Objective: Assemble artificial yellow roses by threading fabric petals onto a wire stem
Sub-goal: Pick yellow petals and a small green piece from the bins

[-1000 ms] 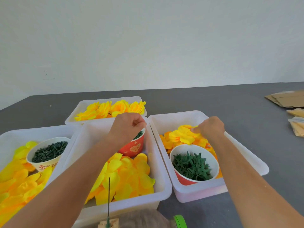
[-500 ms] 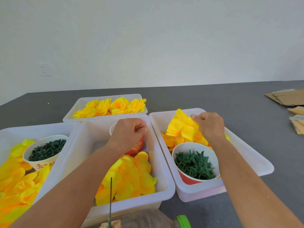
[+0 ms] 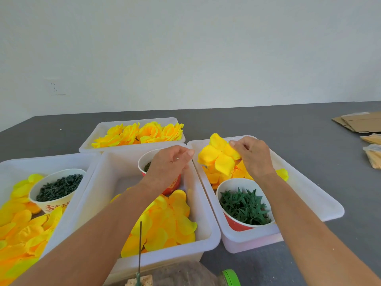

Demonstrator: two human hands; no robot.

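Nearest, at the bottom edge: a thin wire stem, upright in a pale block, bare, nothing threaded on yet. Just beside, a bottle with a green cap, lying down.

Beyond the stem: a middle white tub with loose yellow petals. Left of that, another tub of petals plus a paper cup of dark green pieces. To the right, a third tub with a red cup of green star-shaped calyxes.

Farther in: left hand above a red paper cup at the back of the middle tub, fingers curled with thumb and forefinger close; could not tell whether anything small was pinched there. Right hand pinched on a yellow fabric petal layer, raised above the orange-yellow heap in the right tub.

Looked like the pick-up stage of a fresh rose. Called for checking that only one layer was lifted, not several clinging together, then finding the centre hole before carrying to the stem tip and sliding straight down without creasing the fabric.

Farthest: a tub of finished yellow roses; flattened cardboard well off to the right.
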